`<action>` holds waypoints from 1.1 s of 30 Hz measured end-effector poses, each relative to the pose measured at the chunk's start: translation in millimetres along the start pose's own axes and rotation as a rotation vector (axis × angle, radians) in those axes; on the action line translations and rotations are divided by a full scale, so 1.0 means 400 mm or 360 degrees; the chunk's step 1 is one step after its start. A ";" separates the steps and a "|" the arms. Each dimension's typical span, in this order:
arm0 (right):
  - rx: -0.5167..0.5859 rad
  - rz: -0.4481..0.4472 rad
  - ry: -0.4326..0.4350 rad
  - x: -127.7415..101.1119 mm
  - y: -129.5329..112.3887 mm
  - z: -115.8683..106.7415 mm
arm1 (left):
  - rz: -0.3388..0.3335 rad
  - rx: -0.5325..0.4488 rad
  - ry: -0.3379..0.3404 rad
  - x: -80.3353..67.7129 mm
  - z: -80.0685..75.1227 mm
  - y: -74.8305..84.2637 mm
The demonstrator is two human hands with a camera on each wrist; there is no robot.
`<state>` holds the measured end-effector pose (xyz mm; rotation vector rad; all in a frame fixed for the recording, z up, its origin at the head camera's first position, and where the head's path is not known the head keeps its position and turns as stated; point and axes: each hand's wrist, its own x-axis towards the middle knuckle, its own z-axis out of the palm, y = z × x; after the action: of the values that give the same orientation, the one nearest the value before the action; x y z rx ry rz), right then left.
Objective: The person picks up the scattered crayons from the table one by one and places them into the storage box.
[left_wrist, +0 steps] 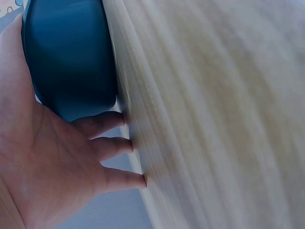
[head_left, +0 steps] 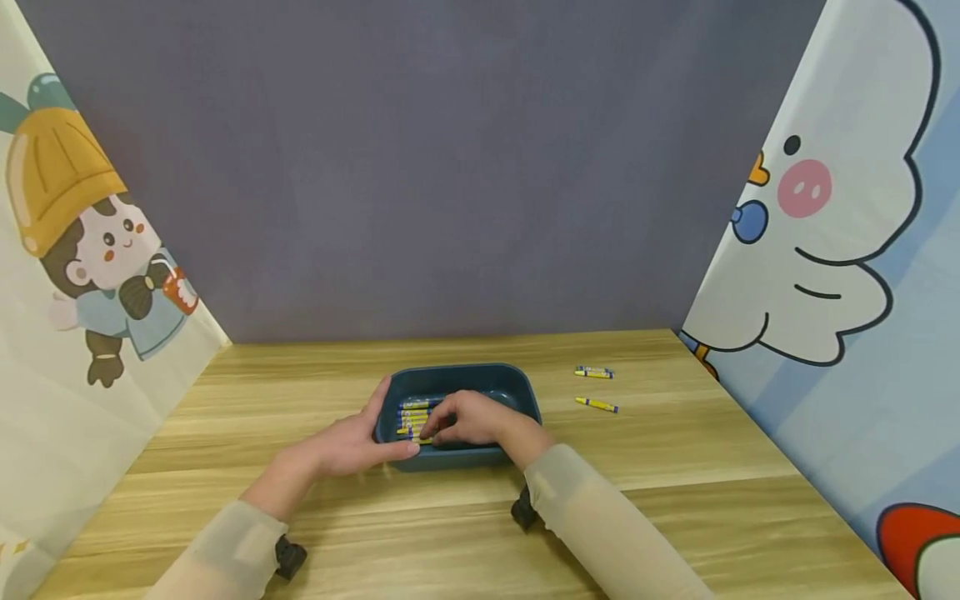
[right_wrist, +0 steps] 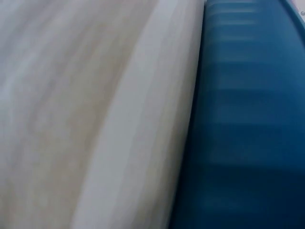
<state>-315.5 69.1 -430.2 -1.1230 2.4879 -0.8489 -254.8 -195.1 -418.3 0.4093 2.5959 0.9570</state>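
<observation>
A dark teal plastic bin (head_left: pixel 468 457) stands on the wooden table. Yellow-and-blue crayons (head_left: pixel 414 413) lie side by side in its left part. My left hand (head_left: pixel 348 442) rests against the bin's left end, thumb along the front rim. In the left wrist view, the other fingers of that hand (left_wrist: pixel 62 157) reach down straight beside the bin wall (left_wrist: pixel 71 57), tips on the table. Inside the bin, my right hand (head_left: pixel 476 417) has curled fingers and pinches a yellow crayon at the row's near end; the fingers partly hide it. The right wrist view shows only the bin's side (right_wrist: pixel 243 124) and tabletop.
To the right of the bin, a few crayons (head_left: pixel 595 374) lie together on the table (head_left: pixel 675 467), with a single yellow crayon (head_left: pixel 597 405) nearer me. A grey panel (head_left: pixel 450 183) rises behind the table, and cartoon-printed sheets (head_left: pixel 817 250) flank it.
</observation>
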 end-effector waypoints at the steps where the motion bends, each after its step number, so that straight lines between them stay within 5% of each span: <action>1: 0.0003 0.0002 0.0001 0.000 -0.001 -0.001 | 0.0002 -0.0003 -0.0002 0.001 -0.001 0.000; 20: 0.0105 0.0051 0.0200 -0.023 -0.002 -0.046 | 0.0008 -0.0018 -0.0032 0.000 0.000 0.002; 33: 0.0251 0.0188 0.0491 -0.216 0.110 -0.217 | -0.0003 0.0094 0.0021 0.001 0.005 -0.001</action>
<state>-325.5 191.8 -387.9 -0.8371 2.6383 -1.2393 -254.4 -194.0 -420.3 0.4171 2.6411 0.8876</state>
